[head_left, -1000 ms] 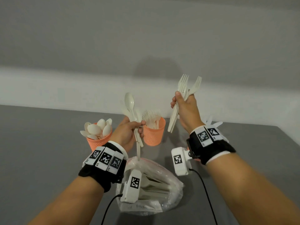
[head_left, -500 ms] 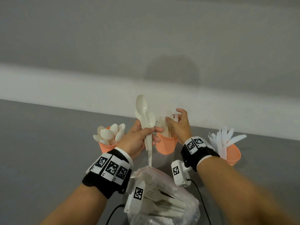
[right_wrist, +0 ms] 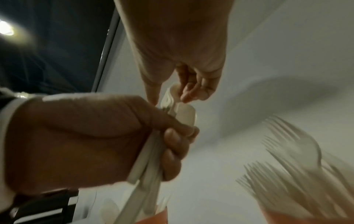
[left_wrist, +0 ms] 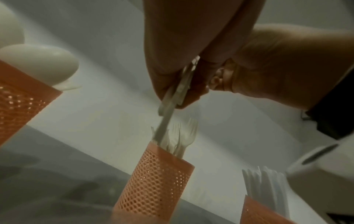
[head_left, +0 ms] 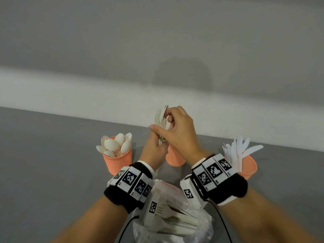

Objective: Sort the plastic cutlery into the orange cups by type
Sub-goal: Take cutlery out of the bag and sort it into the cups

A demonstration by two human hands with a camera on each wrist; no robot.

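My left hand [head_left: 159,143] grips a bunch of white plastic spoons [head_left: 160,118] by the handles, bowls up, just above the middle orange cup [head_left: 175,159]. My right hand [head_left: 164,121] reaches over from the right and pinches the spoon bowls between thumb and curled fingers [right_wrist: 188,92]. The middle cup [left_wrist: 157,181] holds forks [left_wrist: 181,140] and is mostly hidden behind my hands in the head view. The left orange cup [head_left: 117,161] holds spoons. White knives [head_left: 240,151] stand in the right orange cup [head_left: 248,166].
A clear plastic bag [head_left: 175,223] with more white cutlery lies on the grey table [head_left: 52,163] close to me, under my wrists. A pale wall [head_left: 157,50] rises right behind the cups. Cables run from the wrist cameras over the bag.
My right hand lowered its forks to the middle cup and no longer holds them. It then moved up and left onto the spoons in my left hand, which rose slightly.
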